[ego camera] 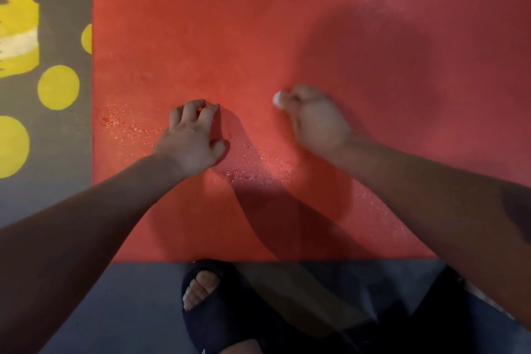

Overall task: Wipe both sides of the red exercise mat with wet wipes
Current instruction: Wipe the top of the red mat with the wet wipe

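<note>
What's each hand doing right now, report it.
Left hand: open, fingers spread on the red mat.
Right hand: closed on a white wipe.

Both bare forearms extend forward from the lower corners of the view and converge toward the centre. The left hand (191, 138) is palm down, fingers spread and curled, fingertips and thumb bearing on the surface beneath. The right hand (314, 121) is blurred; its fingers are bunched into a closed grip around a small white wad (278, 99), which protrudes at the fingertips. One foot (201, 287) in an open-toed dark slipper shows at the bottom edge.
</note>
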`<action>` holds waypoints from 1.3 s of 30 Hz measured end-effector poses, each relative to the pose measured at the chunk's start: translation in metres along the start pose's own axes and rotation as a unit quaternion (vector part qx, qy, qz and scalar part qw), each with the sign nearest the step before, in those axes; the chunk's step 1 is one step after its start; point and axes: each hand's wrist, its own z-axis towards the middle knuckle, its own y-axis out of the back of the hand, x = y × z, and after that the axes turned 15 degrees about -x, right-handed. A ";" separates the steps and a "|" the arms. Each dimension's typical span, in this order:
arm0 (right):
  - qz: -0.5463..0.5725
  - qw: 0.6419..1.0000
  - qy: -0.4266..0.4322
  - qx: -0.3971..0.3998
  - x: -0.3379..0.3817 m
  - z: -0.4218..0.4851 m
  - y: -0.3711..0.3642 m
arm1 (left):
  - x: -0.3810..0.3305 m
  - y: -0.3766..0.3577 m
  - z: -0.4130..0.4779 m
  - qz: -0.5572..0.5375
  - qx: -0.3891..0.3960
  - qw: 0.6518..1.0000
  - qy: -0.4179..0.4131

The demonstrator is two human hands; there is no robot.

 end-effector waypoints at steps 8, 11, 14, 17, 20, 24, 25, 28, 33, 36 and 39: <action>0.040 0.977 0.172 0.118 0.002 -0.015 0.002 | -0.001 -0.007 -0.015 0.002 0.005 1.000 -0.011; 0.003 1.000 -0.013 0.005 -0.022 0.016 0.001 | -0.003 -0.007 -0.021 0.006 0.003 1.000 -0.018; -0.010 0.997 -0.074 -0.027 -0.003 0.014 -0.005 | -0.004 -0.007 -0.030 -0.002 0.007 1.000 -0.017; 0.023 0.999 0.027 0.026 0.023 -0.023 -0.004 | -0.005 -0.012 -0.040 0.010 0.018 0.999 -0.025; 0.066 0.973 0.161 0.149 0.039 -0.067 0.019 | -0.007 -0.014 -0.049 0.004 0.021 0.999 -0.032; 0.029 0.971 0.175 0.158 0.011 -0.062 0.029 | -0.014 -0.014 -0.062 -0.025 0.052 0.997 -0.042; 0.019 0.987 0.121 0.101 -0.001 -0.055 0.028 | -0.017 -0.015 -0.065 -0.030 0.062 0.997 -0.038; -0.013 1.000 -0.012 0.009 -0.009 -0.053 0.024 | -0.024 -0.019 -0.073 -0.021 0.094 0.995 -0.029; 0.062 0.983 0.114 0.132 0.046 -0.113 0.034 | -0.025 -0.024 -0.083 0.000 0.128 0.992 -0.025; 0.066 0.950 0.227 0.202 0.049 -0.130 0.046 | -0.026 -0.028 -0.088 0.013 0.122 0.992 -0.023; 0.019 0.966 0.203 0.161 0.024 -0.110 0.045 | -0.030 -0.033 -0.093 0.020 0.120 0.992 -0.010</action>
